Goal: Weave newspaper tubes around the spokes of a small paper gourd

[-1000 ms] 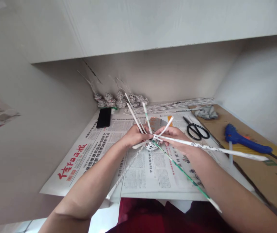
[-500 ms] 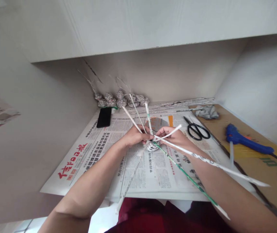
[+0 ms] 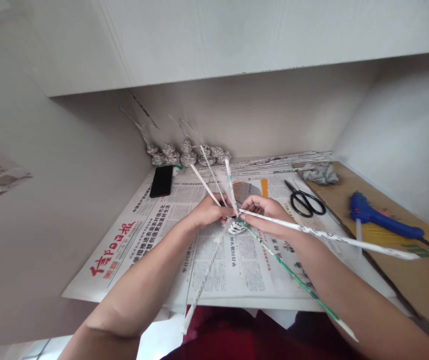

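Observation:
A small woven newspaper piece (image 3: 237, 227) sits between my hands, with several rolled paper tubes fanning out from it. My left hand (image 3: 214, 210) is closed on the piece at its left side, fingers by the bases of the tubes. My right hand (image 3: 265, 212) is closed around a long white printed paper tube (image 3: 312, 230), pinching it near its base; the tube stretches over my right forearm. A green paper tube (image 3: 293, 275) slants toward the front right. Another paper tube (image 3: 204, 282) hangs toward the front edge. The fingertips partly hide the weave.
Newspaper (image 3: 154, 250) covers the table. Black scissors (image 3: 306, 202) lie right of my hands, and a blue glue gun (image 3: 383, 217) rests on cardboard (image 3: 398, 280). A phone (image 3: 161, 181), several woven gourd shapes (image 3: 187, 154) and a bundle of paper tubes (image 3: 274, 162) are at the back.
The long white tube's free end has swung upward and away from me at the right. A short white tube end that stood over my right hand no longer shows there. My left hand has barely moved.

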